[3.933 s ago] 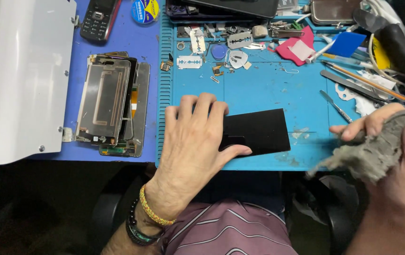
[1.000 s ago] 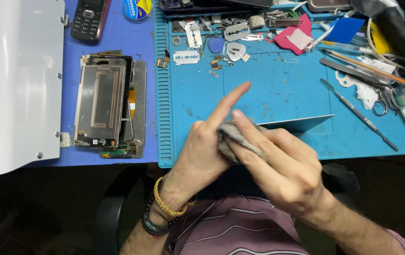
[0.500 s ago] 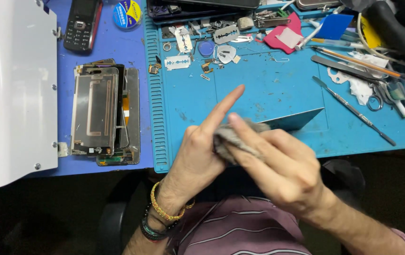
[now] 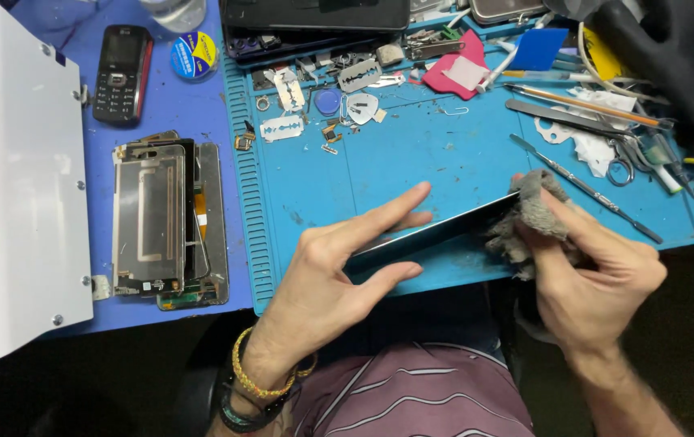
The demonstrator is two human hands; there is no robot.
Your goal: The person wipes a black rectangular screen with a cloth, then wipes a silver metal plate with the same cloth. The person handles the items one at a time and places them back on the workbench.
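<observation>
Far left, a white machine housing (image 4: 7, 186) sits on the surface, and beside it a dark keypad phone (image 4: 122, 74) and a stripped phone frame (image 4: 167, 222) lie on the purple mat. Across to the blue work mat (image 4: 436, 154), littered with razor blades and small metal parts. Now the left hand (image 4: 326, 283): fingers spread, forefinger along the top edge and thumb under the bottom edge of a thin dark glass panel (image 4: 436, 233), held tilted on edge just above the mat's front edge. That panel looks light, stiff and brittle, likely slick on its faces, so holding it by the edges is the safe way; bending or pressure on a corner could crack it. At its right end, the right hand (image 4: 598, 275) has fingers closed on a soft grey cloth (image 4: 529, 214), pressed against the panel's end. Further right, a metal spudger (image 4: 585, 188) and scissors lie loose.
</observation>
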